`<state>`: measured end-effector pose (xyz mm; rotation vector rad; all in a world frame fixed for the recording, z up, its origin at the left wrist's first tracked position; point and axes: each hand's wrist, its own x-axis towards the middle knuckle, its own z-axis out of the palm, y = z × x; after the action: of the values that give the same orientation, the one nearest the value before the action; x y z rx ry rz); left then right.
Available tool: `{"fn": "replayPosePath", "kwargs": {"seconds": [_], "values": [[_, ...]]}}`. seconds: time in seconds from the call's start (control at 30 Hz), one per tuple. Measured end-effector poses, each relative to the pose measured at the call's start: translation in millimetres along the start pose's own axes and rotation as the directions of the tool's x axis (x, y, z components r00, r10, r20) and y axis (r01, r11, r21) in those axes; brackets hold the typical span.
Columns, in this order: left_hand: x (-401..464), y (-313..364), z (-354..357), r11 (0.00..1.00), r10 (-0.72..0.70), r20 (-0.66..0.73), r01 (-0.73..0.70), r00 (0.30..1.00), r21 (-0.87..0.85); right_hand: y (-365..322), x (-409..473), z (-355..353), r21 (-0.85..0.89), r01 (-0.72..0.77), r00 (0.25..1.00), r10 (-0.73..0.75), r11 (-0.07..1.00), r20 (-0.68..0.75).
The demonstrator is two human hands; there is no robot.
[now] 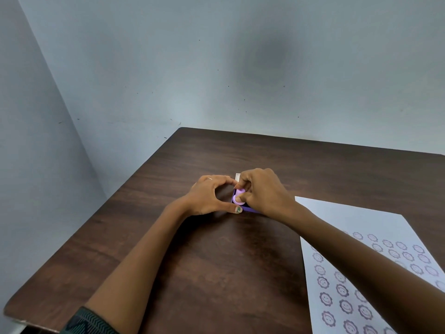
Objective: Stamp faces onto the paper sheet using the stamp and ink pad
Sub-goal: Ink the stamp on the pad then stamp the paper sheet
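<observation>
A small purple ink pad [249, 209] lies near the middle of the dark wooden table [216, 261], mostly hidden under my hands. My right hand [262, 191] pinches a round lilac stamp [238, 195] and holds it down on the pad. My left hand [212, 195] rests on the table at the pad's left side, thumb and forefinger touching its edge and steadying it. A white paper sheet [356, 220] lies to the right, its near part covered with several purple flower-shaped face prints [342, 290]. My right forearm crosses over the sheet's left part.
A pale strip, perhaps the pad's lid [238, 176], shows just behind my right fingers. The table stands against a grey-blue wall [216, 68]; its left edge runs diagonally toward the near left corner.
</observation>
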<state>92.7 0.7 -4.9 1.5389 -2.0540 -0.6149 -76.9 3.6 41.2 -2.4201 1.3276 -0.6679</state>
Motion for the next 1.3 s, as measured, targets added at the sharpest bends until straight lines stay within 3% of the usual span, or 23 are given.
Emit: {"fn": "replayPosePath", "kwargs": {"seconds": [0.2,1.03,1.3], "values": [[1.1,-1.4,0.6,1.000,0.001,0.017,-0.001,1.000,0.001,-1.9,3.6,1.2,-0.041,0.038,0.999,-0.037,0.998,0.026],[-2.5,-0.7,0.2,1.000,-0.008,-0.006,0.008,1.000,-0.010,15.5,-9.2,19.7,0.047,0.092,0.988,-0.085,0.995,-0.132],[-1.8,2.6,-0.1,1.000,-0.023,0.010,0.023,1.000,-0.002,16.4,-9.1,12.7,0.161,0.004,0.990,0.019,0.987,-0.143]]}}
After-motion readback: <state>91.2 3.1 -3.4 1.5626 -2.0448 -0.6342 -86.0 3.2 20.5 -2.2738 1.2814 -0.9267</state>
